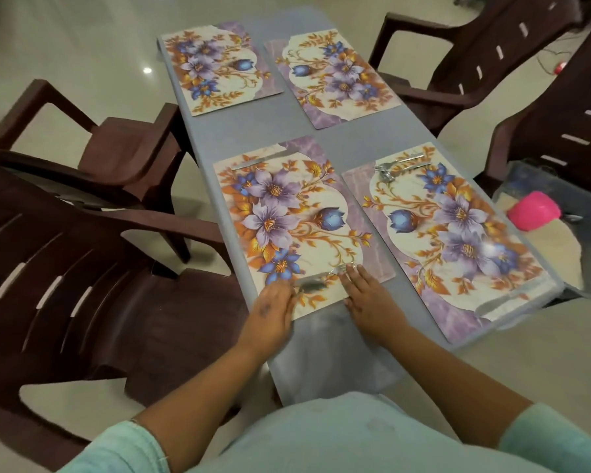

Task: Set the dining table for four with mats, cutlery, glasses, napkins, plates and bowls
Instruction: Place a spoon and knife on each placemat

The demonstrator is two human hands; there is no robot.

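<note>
Both hands flat, fingers straight, on the near edge of the near-left mat (297, 230): left hand (276, 307) beside a spoon (313, 285), right hand (365, 297) with fingertips at a fork (344, 269). Cutlery blurred, partly hidden under the fingers.

Table (321, 131): plain grey-blue top.
Four mats, same print: cream ground, lilac and deep blue flowers, orange-gold leaves and scrolls, one end in veined purple marble. Near left mat (297, 227) at 6 o'clock, near right mat (451, 240) at 4 o'clock, far left mat (215, 66) at 11 o'clock, far right mat (335, 76) at 1 o'clock.
Cutlery on near mats (386, 170): silver.
Chairs (82, 254): dark brown, slotted backs.
Floor (82, 46): glossy off-white.
Bowl (534, 211) at 3 o'clock: bright pink.
Sleeves (123, 448): pale mint green.
</note>
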